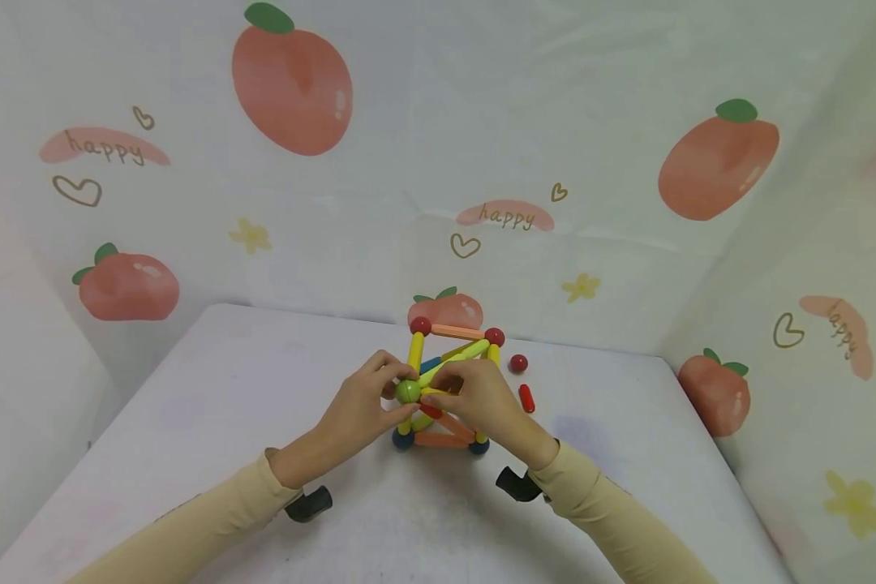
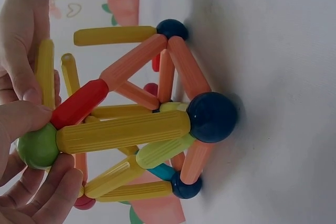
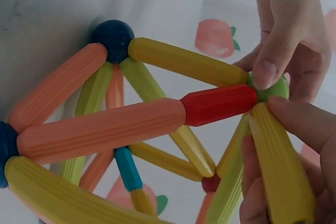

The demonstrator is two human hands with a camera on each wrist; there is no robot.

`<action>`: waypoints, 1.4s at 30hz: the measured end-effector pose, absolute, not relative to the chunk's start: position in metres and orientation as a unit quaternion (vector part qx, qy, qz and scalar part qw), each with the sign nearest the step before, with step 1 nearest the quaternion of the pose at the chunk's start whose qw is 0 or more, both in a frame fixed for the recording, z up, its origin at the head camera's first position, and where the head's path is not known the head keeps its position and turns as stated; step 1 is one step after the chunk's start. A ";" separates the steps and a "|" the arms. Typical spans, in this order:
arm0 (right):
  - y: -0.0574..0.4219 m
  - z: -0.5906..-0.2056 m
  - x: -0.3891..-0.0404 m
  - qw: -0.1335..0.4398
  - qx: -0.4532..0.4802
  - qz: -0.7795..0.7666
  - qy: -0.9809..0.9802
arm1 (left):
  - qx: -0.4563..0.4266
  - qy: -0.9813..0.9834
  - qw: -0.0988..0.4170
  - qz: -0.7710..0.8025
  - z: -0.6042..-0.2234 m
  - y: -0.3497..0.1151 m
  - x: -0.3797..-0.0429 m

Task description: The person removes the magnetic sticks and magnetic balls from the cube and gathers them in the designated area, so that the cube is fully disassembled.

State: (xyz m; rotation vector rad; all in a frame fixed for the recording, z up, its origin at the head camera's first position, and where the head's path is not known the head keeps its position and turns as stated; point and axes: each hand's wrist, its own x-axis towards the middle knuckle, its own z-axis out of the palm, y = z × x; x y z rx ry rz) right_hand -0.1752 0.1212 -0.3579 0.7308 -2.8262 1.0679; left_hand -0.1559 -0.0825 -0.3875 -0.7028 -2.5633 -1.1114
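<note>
My left hand (image 1: 356, 403) pinches a green ball (image 2: 38, 146) between thumb and fingers, at the upper near-left corner of a frame of coloured rods and balls. My right hand (image 1: 485, 399) grips a yellow rod (image 3: 282, 163), its end right at the green ball. From that ball a second yellow rod (image 2: 123, 131) runs down to a dark blue ball (image 2: 212, 117). A red rod (image 3: 221, 105) joined to an orange rod (image 3: 102, 131) slants from the green ball to another blue ball at the base.
Beside the frame on the right lie a loose red ball (image 1: 519, 363) and a short red rod (image 1: 527, 398). Red balls (image 1: 420, 326) top its far corners, joined by an orange rod (image 1: 458, 332). A white cloth with printed fruit (image 1: 445, 311) hangs behind the table (image 1: 277, 373).
</note>
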 end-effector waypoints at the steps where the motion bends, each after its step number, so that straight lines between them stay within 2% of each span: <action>1: 0.121 -0.358 -0.174 0.021 0.233 0.341 -0.910 | -0.241 -0.882 0.130 -0.383 -0.387 -0.083 -0.156; 8: 0.123 -0.358 -0.172 0.029 0.232 0.350 -0.907 | -0.243 -0.883 0.129 -0.381 -0.388 -0.083 -0.157; 17: 0.135 -0.348 -0.170 -0.008 0.221 0.389 -0.894 | -0.244 -0.882 0.126 -0.382 -0.388 -0.084 -0.158; 29: 0.177 -0.335 -0.166 -0.001 0.189 0.438 -0.879 | -0.237 -0.884 0.131 -0.380 -0.389 -0.083 -0.158; 36: 0.220 -0.351 -0.167 0.005 0.129 0.477 -0.869 | -0.240 -0.883 0.136 -0.381 -0.390 -0.083 -0.158; 42: 0.253 -0.383 -0.170 -0.026 0.046 0.495 -0.867 | -0.242 -0.880 0.137 -0.384 -0.391 -0.083 -0.159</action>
